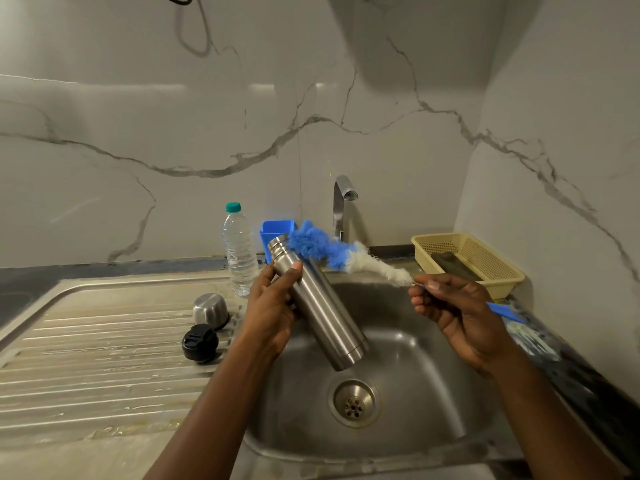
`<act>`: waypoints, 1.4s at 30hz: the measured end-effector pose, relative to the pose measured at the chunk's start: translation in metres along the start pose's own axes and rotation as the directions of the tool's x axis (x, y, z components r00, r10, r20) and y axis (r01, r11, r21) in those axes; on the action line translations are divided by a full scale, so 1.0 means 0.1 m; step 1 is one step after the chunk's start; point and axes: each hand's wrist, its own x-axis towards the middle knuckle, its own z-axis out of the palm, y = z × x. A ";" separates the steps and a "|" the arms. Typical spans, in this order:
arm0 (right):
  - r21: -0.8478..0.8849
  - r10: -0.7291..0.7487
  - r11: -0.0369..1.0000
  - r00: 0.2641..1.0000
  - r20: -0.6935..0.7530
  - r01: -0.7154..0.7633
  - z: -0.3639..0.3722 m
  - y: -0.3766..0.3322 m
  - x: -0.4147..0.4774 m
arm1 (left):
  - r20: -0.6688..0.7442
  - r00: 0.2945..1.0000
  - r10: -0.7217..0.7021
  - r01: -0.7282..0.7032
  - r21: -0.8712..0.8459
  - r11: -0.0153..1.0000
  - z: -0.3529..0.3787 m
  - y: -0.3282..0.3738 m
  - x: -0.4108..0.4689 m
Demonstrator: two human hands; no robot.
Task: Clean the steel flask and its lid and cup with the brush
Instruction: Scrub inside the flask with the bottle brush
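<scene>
The left hand point(273, 306) is wrapped around the upper part of the steel flask point(318, 303), with the thumb laid across the front of the body just below the ribbed neck. The flask is held tilted over the sink point(415, 393), its open mouth up and to the left and its base down and to the right, above the drain point(354, 403). The right hand point(457, 306) is closed on the blue handle of the brush point(346, 258), with the fingers pinched near the point where the bristles begin. The brush is held across the scene, and its blue bristle end is seen right at the mouth of the flask; whether the tip is inside the mouth cannot be told. The white part of the bristles lies between the flask and the right hand.

On the ribbed draining board point(86, 341) to the left of the sink, the steel cup point(210, 310) is set upside down, and the black lid point(200, 342) is placed just in front of it. A clear water bottle point(239, 251) with a green cap is stood behind them, beside a blue container point(273, 230). A tap point(341, 206) is mounted behind the sink. A yellow basket point(485, 261) is set on the worktop point(571, 368) to the right.
</scene>
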 end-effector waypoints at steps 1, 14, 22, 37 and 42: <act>0.001 0.001 1.000 1.000 -0.010 -0.001 -0.01 0.00 -0.01 | 0.000 1.000 0.010 -0.010 0.000 1.000 -0.01 0.01 0.01; 0.067 -0.019 0.998 0.999 -0.047 0.022 0.06 -0.03 -0.01 | 0.012 1.000 -0.014 0.014 -0.018 1.000 0.02 -0.02 0.02; 0.052 0.023 0.998 1.000 -0.019 -0.022 0.19 0.08 -0.01 | 0.041 0.997 -0.059 0.061 -0.047 0.997 0.08 -0.04 -0.05; 0.084 0.017 0.996 0.998 -0.055 -0.012 0.13 0.04 -0.02 | 0.074 0.995 -0.066 0.076 -0.146 0.986 0.06 -0.01 -0.04; 0.078 0.021 0.997 0.999 -0.045 -0.017 0.09 0.06 -0.03 | 0.093 0.992 -0.087 0.101 -0.157 0.982 0.00 0.03 -0.03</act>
